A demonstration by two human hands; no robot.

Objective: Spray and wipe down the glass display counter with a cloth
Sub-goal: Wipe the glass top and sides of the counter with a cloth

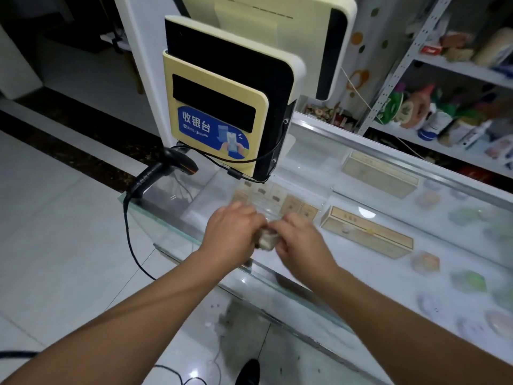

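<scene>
Head view: a small, crumpled grey-beige cloth (266, 240) (blurred) sits bunched between the left hand (233, 232) and the right hand (299, 243). Both hands pinch it close together just above the glass counter (361, 287). A barcode scanner (166, 170) stands at 10 o'clock from them.

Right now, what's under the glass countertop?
Inside the counter lie long wooden boxes, small tan boxes and pale small pieces. The left hand and right hand grip the cloth, hiding whatever lies beneath them.

Yellow cashier terminal (216, 118) upright; black barcode scanner (166, 170) beside it; stocked metal shelf (455, 69) behind.
</scene>
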